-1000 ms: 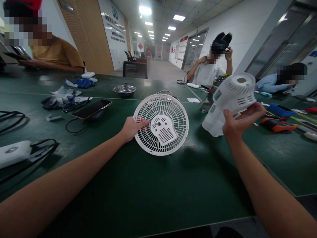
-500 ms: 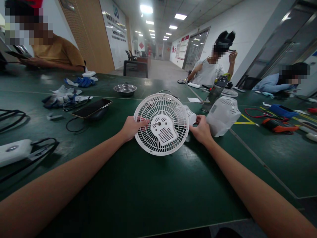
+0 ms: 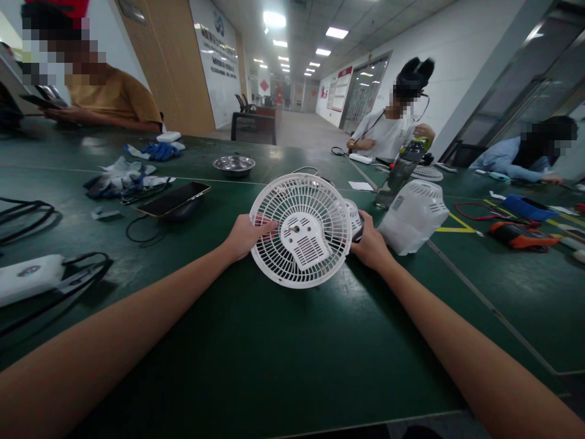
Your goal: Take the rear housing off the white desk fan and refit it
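Observation:
A round white fan grille [image 3: 292,274] faces me above the green table, its slotted centre carrying a small metal shaft end. My left hand [image 3: 245,236] is closed on its left rim, thumb on the near side of the bars and fingertips behind them. Beyond the right rim, my right hand [image 3: 369,245] is closed around a white slotted plastic part [image 3: 353,213], partly hidden by the grille. Whether that part touches the grille, I cannot tell. Just right of this hand stands a white, box-like plastic housing [image 3: 414,216].
A metal bowl [image 3: 234,164] sits beyond the grille. Left lie a phone [image 3: 176,198], gloves [image 3: 121,177] and a white device with cables [image 3: 31,277]. To the right are a bottle [image 3: 400,174], an orange multimeter [image 3: 521,235] and a blue case [image 3: 525,207]. Several people sit around the table.
My right hand has brought the white slotted part round, so its slots and a dark side now show. The grille stays nearly still. Across the table, a person's raised hand has come down.

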The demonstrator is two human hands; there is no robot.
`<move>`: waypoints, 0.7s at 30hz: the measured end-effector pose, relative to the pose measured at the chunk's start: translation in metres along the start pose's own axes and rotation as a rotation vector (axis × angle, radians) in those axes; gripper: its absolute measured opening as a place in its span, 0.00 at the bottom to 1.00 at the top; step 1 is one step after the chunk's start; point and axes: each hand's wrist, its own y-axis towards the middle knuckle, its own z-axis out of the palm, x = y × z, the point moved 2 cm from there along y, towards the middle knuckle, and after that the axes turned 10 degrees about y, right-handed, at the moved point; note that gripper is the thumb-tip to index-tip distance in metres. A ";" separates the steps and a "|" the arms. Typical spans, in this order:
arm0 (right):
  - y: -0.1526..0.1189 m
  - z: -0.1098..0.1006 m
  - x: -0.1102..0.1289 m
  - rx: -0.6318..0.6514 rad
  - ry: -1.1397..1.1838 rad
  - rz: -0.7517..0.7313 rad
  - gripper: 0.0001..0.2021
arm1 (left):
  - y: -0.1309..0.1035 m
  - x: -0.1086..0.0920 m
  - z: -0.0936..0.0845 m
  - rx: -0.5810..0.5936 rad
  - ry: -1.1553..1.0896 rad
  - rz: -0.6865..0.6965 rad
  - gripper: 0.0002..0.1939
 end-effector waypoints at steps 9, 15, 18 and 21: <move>-0.004 -0.011 0.024 -0.185 0.004 -0.123 0.37 | 0.000 0.000 -0.001 -0.019 0.060 0.005 0.09; -0.028 -0.003 0.062 0.150 0.610 0.142 0.19 | -0.006 -0.010 -0.003 -0.025 0.248 0.035 0.10; -0.046 0.015 0.079 0.496 1.022 0.394 0.19 | -0.005 -0.008 -0.005 -0.024 0.298 0.058 0.11; -0.057 0.023 0.092 0.608 1.247 0.474 0.19 | -0.003 -0.003 -0.006 -0.046 0.299 0.061 0.11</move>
